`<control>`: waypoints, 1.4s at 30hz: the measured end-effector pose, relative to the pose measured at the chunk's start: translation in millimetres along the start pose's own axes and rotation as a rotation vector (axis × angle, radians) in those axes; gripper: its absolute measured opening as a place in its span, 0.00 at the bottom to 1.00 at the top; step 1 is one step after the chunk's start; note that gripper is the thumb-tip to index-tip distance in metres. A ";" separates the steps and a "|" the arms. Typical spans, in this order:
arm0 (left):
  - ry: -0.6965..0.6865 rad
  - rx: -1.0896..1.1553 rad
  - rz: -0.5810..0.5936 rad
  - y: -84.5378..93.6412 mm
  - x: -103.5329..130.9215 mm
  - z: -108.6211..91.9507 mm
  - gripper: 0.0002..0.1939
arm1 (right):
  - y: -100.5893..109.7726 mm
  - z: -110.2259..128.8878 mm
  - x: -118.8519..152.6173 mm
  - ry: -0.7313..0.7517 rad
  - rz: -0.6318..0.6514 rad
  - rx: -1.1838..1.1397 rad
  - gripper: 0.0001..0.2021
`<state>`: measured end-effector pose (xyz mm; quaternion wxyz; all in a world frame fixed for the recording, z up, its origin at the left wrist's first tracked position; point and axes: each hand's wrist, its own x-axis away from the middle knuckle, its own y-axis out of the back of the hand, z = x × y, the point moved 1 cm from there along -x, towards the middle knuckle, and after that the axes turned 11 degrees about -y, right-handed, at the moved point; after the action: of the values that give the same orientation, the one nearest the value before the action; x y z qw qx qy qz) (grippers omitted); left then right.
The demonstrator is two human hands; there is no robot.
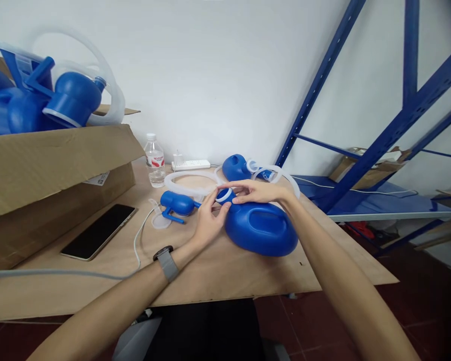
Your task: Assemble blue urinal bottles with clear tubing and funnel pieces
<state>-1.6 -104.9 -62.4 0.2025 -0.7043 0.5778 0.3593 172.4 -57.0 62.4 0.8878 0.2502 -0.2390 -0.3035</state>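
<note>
A blue plastic urinal bottle [261, 228] lies on its side on the table, its neck pointing up and left. A white ring [225, 195] sits around the mouth of the neck. My left hand [210, 215] grips the ring and neck from the left, thumb below and fingers on the far left side. From above and the right, my right hand [253, 191] closes over the same neck, its thumb close to the ring. Just left of my left hand lies a small blue funnel-shaped piece [178, 203] with a handle, beside a translucent cap [161, 219].
Behind lie a coiled clear hose [191, 190] and another blue bottle [235, 167]. A cardboard box [60, 165] full of blue parts stands left. Around it are a phone [99, 231], a water bottle [156, 163] and a power strip [191, 165]. Blue shelving [379, 198] is right.
</note>
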 end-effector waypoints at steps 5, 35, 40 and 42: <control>0.009 -0.077 0.004 4.3 1.4 5.6 0.32 | -8.9 -19.4 -9.0 0.083 -0.217 -0.074 0.32; -0.237 -0.442 0.228 21.7 -6.1 3.8 0.36 | -0.1 -10.3 -18.3 0.071 -0.150 0.092 0.29; -0.314 -0.728 0.334 83.1 -30.9 -4.6 0.24 | 29.7 -3.5 -2.2 -0.053 -0.112 0.298 0.30; -0.225 -0.850 0.415 112.8 -40.8 -4.7 0.20 | 35.4 -3.2 7.4 -0.123 -0.152 0.419 0.33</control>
<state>-111.6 -109.1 -14.5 -0.1177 -0.5514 0.4828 0.6701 194.3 -36.5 82.8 0.7748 0.4272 -0.3311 -0.3279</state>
